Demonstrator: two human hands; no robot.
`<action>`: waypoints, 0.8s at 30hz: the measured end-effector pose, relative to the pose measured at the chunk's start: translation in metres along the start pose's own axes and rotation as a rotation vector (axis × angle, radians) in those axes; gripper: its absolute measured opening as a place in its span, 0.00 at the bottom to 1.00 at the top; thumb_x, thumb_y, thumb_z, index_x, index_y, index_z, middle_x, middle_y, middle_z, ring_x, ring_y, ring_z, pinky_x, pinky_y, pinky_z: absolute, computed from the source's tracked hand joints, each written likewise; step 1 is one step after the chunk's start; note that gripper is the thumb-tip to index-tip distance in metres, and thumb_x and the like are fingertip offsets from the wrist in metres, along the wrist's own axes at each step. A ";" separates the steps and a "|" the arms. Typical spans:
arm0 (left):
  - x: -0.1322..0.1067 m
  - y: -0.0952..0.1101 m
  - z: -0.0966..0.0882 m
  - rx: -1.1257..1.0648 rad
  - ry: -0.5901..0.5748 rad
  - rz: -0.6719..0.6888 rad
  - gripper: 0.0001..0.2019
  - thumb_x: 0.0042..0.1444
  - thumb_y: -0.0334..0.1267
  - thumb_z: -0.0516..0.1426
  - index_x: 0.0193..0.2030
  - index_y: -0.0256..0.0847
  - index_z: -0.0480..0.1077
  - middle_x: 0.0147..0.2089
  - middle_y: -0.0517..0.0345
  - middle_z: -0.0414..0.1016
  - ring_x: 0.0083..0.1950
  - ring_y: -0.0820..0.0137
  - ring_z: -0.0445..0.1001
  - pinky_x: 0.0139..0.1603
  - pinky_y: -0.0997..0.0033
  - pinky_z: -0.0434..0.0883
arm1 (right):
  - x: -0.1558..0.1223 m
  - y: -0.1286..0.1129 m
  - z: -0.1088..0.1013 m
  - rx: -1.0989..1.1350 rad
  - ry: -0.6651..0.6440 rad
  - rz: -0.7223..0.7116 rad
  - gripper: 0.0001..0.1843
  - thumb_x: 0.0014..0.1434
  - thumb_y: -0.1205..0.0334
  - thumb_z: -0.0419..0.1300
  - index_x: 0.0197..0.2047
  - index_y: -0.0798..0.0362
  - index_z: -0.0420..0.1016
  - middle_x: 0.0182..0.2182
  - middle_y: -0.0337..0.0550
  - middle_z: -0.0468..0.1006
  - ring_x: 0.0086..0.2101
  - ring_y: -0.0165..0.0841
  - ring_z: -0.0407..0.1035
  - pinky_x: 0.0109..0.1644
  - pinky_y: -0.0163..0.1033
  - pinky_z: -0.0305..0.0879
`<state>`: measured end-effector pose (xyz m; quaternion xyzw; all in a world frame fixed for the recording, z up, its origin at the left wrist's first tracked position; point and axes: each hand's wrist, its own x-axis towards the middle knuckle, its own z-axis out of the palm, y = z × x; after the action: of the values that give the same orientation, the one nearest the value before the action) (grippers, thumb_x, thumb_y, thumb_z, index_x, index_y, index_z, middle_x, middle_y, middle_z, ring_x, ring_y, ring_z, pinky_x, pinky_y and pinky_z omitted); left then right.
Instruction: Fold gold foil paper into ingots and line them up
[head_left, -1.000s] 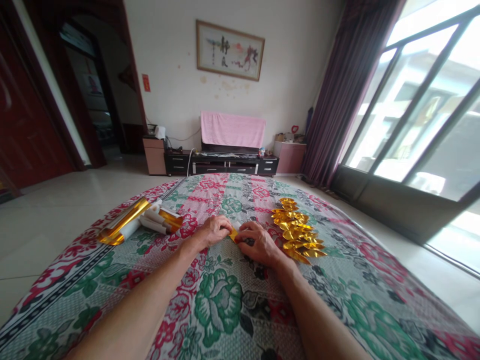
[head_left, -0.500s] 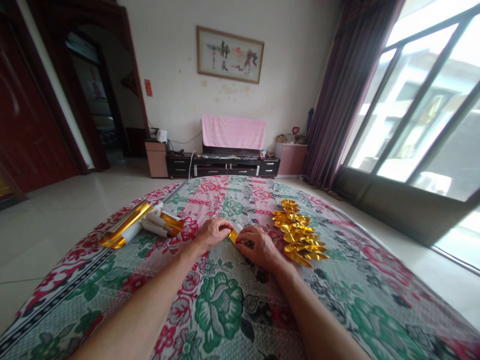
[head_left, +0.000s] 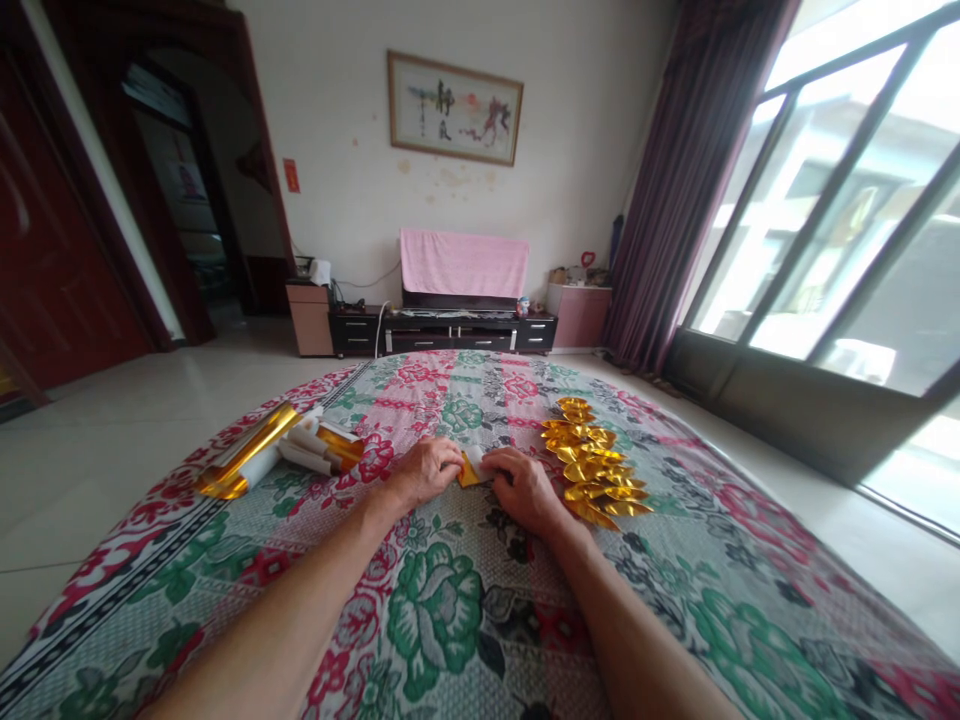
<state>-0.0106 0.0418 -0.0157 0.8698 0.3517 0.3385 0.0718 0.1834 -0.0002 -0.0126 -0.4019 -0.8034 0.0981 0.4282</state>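
both hands pinch one small piece of gold foil paper between them, low over the floral cloth. the left hand closes thumb and fingers on the paper's left edge; the right hand closes on its right edge, knuckles up, so most of the paper is hidden and only a gold and white corner shows in the gap between the two hands. whether the paper touches the cloth i cannot tell. just to the right of the right hand, a row of folded gold pieces lies on the cloth, running away from the person. well to the left of the left hand, gold foil rolls with white undersides lie in a loose bundle near the cloth's edge. beyond the cloth, a low dark cabinet with a pink towel over it stands against the far wall, under a framed picture.
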 end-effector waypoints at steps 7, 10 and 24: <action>0.000 0.004 -0.003 0.022 -0.034 -0.006 0.09 0.50 0.28 0.54 0.31 0.40 0.76 0.38 0.56 0.77 0.42 0.69 0.72 0.47 0.69 0.67 | 0.005 -0.016 0.000 -0.007 -0.052 -0.109 0.22 0.48 0.77 0.49 0.41 0.49 0.76 0.45 0.42 0.74 0.46 0.33 0.67 0.53 0.41 0.60; 0.001 0.003 -0.001 -0.006 -0.015 -0.018 0.08 0.50 0.28 0.54 0.31 0.40 0.75 0.36 0.57 0.76 0.41 0.70 0.72 0.47 0.70 0.67 | 0.005 -0.015 0.001 -0.028 -0.135 -0.124 0.21 0.47 0.77 0.49 0.37 0.48 0.77 0.39 0.40 0.77 0.41 0.32 0.69 0.51 0.40 0.61; 0.000 0.003 -0.020 -0.087 -0.194 0.052 0.07 0.48 0.32 0.58 0.33 0.44 0.75 0.42 0.59 0.73 0.44 0.72 0.70 0.51 0.71 0.66 | 0.006 -0.012 -0.001 -0.029 -0.142 -0.022 0.15 0.46 0.75 0.54 0.32 0.50 0.77 0.33 0.38 0.78 0.36 0.30 0.71 0.47 0.36 0.63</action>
<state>-0.0224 0.0373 0.0005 0.9033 0.3053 0.2696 0.1344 0.1757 -0.0038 -0.0024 -0.3913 -0.8374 0.1098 0.3655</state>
